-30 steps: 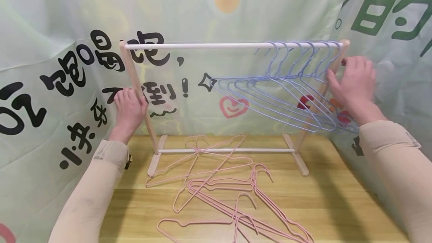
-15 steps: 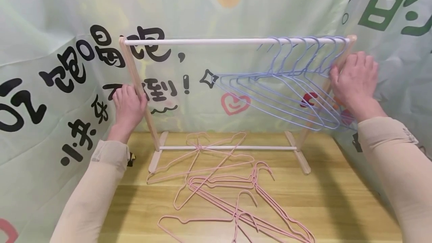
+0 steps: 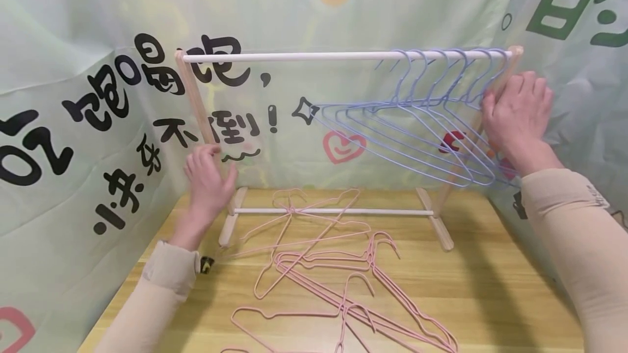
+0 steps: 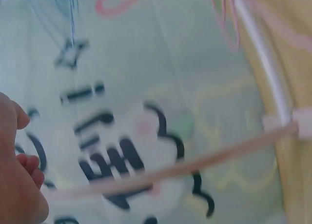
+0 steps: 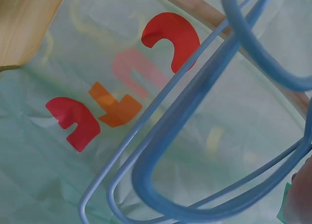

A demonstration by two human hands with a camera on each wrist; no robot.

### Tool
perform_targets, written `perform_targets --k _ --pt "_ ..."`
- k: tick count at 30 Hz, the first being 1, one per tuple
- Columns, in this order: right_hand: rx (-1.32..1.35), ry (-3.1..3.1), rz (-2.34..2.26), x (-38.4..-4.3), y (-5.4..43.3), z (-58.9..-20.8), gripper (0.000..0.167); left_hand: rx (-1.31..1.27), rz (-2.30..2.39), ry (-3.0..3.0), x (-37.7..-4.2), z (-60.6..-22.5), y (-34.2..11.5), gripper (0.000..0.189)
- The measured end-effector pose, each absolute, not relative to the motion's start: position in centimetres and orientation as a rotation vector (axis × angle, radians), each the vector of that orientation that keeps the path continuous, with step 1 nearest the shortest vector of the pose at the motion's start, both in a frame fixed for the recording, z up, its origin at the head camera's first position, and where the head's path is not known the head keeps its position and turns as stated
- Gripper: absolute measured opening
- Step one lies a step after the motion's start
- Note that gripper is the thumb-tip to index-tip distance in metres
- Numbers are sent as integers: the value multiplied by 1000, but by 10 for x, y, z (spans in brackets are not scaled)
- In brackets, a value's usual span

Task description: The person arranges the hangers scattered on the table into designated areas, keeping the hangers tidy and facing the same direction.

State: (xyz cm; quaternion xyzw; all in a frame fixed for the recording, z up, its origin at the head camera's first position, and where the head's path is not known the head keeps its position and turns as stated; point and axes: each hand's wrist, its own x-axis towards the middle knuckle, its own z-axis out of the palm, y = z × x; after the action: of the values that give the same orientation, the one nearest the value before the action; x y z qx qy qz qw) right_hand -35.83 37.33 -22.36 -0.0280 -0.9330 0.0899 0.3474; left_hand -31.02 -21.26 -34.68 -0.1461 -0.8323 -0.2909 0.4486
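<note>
A small clothes rack with wooden posts and a white top bar [image 3: 294,56] stands on the table. Several blue wire hangers [image 5: 204,87] hang bunched at the bar's right end. My right hand [image 3: 520,110] grips the right post [image 3: 448,189] beside them; only a sliver of it shows in the right wrist view. My left hand [image 3: 208,181] is in front of the left post [image 3: 196,105], its thumb spread from the fingers. The left wrist view shows a gap between this hand and the post. Several pink wire hangers [image 3: 294,314] lie spread on the tabletop, some over the lower bar.
The wooden table [image 3: 490,298] has its right edge beside a printed cloth [image 3: 304,20] that closes in the back and both sides. The rack's flat feet [image 3: 435,219] rest on the tabletop. A small black-and-yellow item [image 3: 206,265] shows beside the left cuff.
My left hand has let go of the left post and moved down and toward me. The right hand keeps its grip on the right post. The view has shifted slightly.
</note>
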Motion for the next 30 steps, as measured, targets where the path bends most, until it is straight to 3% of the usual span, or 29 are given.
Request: perform_targets --k 16,30 --pt "-65 -2411 272 -359 375 -224 46 -1090 -548 -2208 -220 -425 -145 42" --pt "-58 -2392 279 -361 375 -225 44 -1803 -235 -2313 -162 -484 -158 44"
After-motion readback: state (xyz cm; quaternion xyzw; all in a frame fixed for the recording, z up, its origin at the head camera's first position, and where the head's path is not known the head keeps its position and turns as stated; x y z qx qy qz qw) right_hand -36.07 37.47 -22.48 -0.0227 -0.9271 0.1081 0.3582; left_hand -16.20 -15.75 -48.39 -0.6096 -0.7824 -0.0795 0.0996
